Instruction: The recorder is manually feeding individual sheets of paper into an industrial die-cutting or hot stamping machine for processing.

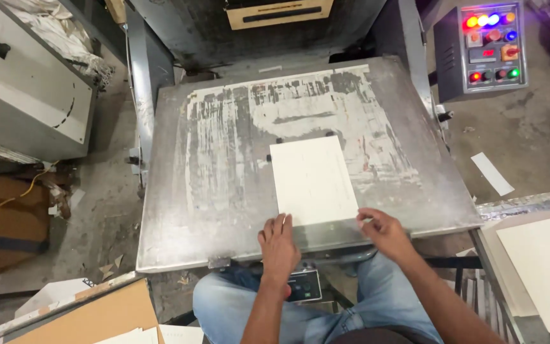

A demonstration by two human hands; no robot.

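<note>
Worn grey metal fills my view, a scuffed worktop (224, 210) on a press. My left hand (279, 241) lies flat, fingers together, on the near edge of the white card sheet (312, 180); my right hand (382, 229) pinches its near right corner. Uneven pressure could skew the sheet off the two black stops at its far edge. Beyond, a control box (482, 48) glows.

Floor: stained grey concrete floor (529, 146), paper scraps scattered.
Right: grey control box (482, 48), coloured lights glowing.
Left: brown cardboard box (1, 223).
</note>
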